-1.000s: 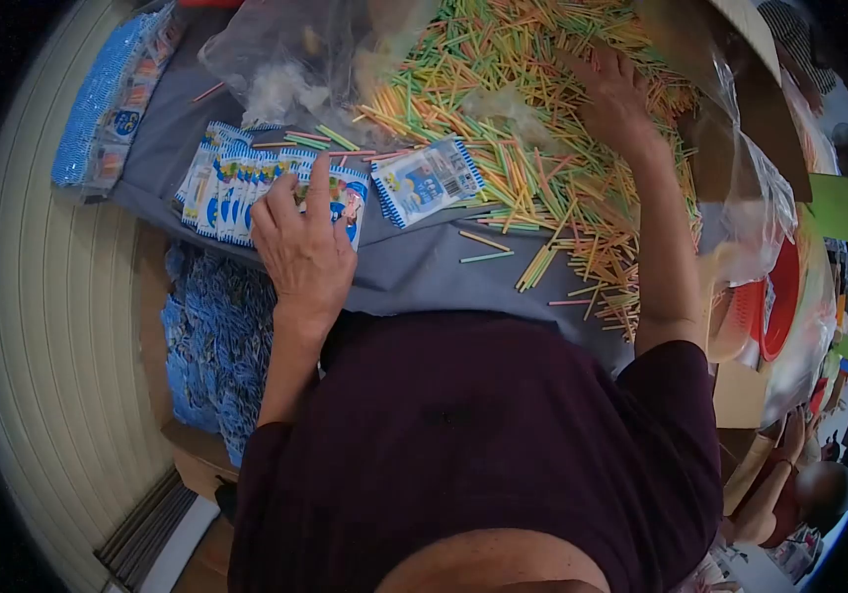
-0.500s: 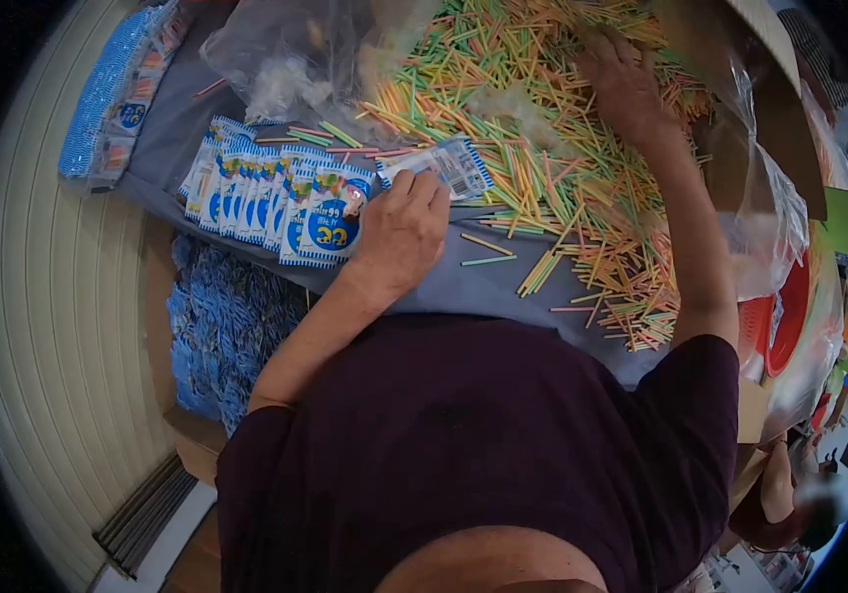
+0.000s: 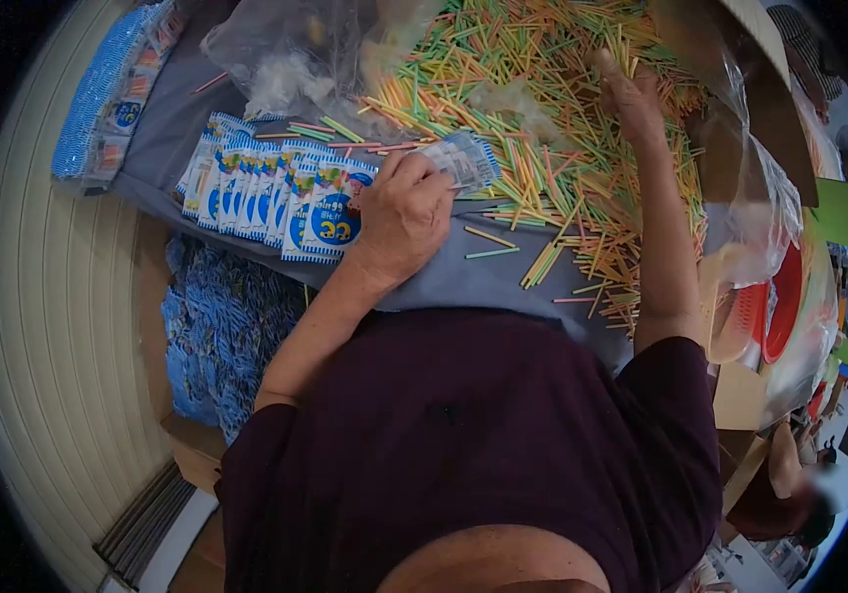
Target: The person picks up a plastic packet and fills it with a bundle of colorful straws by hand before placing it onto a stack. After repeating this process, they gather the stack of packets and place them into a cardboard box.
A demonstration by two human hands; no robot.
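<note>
My left hand (image 3: pixel 404 219) is closed on a small printed packet (image 3: pixel 467 161), blue-striped at its edge, which pokes out beyond the fingers. Just left of that hand, a row of overlapping blue-and-white packets (image 3: pixel 333 219) lies on the grey cloth. My right hand (image 3: pixel 631 104) is at the far side of a big heap of thin pastel sticks (image 3: pixel 503 64), its thumb raised. A few sticks (image 3: pixel 623 51) stand up from its grip; the fingers are partly hidden.
A clear plastic bag (image 3: pixel 290 49) lies at the back. At the left is a large blue-beaded pack (image 3: pixel 113 94). Below the table edge, a cardboard box holds many blue packets (image 3: pixel 226 326). A red basket (image 3: pixel 784 306) stands at the right, with another person (image 3: pixel 774 504) beyond.
My right hand has turned from lying palm-down on the heap to gripping a few upright sticks. The packet at my left hand has tilted and shifted slightly right.
</note>
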